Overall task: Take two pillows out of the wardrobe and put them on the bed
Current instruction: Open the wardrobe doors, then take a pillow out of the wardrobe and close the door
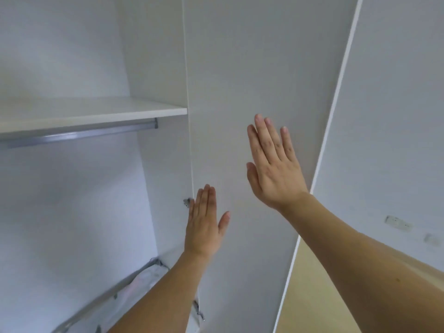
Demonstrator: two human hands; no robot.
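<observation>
Both hands are flat and empty: the left hand (204, 224) and right hand (274, 164) are raised before the white wardrobe door (252, 80). Pale bedding, possibly a pillow (144, 282), lies low and left in the open wardrobe, nearer the left hand.

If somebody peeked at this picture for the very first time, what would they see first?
Two bare hands, held flat with fingers spread, against a big white wardrobe door in the middle: the right hand higher up, the left hand lower, near the door's hinge edge. To the left, the open wardrobe shows a white shelf with a metal rail under it. At the bottom sits a grey-framed basket with something white inside.
</observation>
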